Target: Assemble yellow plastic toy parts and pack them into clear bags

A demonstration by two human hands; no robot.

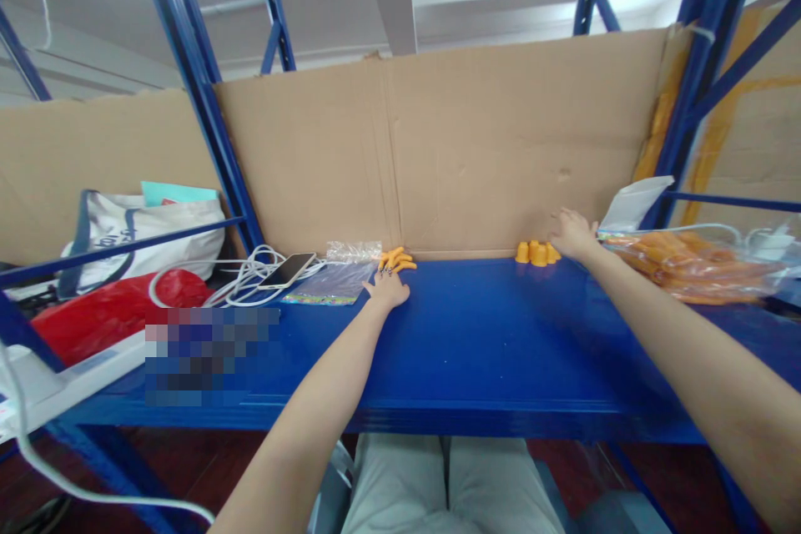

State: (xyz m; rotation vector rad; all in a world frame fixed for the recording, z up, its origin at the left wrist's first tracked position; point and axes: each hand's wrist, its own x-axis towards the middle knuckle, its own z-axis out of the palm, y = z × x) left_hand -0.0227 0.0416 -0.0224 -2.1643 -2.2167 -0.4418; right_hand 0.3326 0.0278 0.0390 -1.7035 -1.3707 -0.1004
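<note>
My left hand [387, 289] lies on the blue shelf [488, 342], its fingers wearing orange finger cots [395, 259] and stretched out toward the cardboard back wall. My right hand [573, 234] reaches to the far right and touches a small cluster of orange finger cots [536, 252] standing on the shelf against the cardboard [476, 142]. Its fingers look loosely spread; whether they pinch a cot I cannot make out.
A phone [289, 269] lies on white cables [247, 277] beside clear plastic bags [341, 275] on the left. A plastic bag of orange items [694, 265] lies on the right. A white tote [141, 229] and red bag [106, 313] sit far left. Blue rack posts [206, 92] frame the shelf.
</note>
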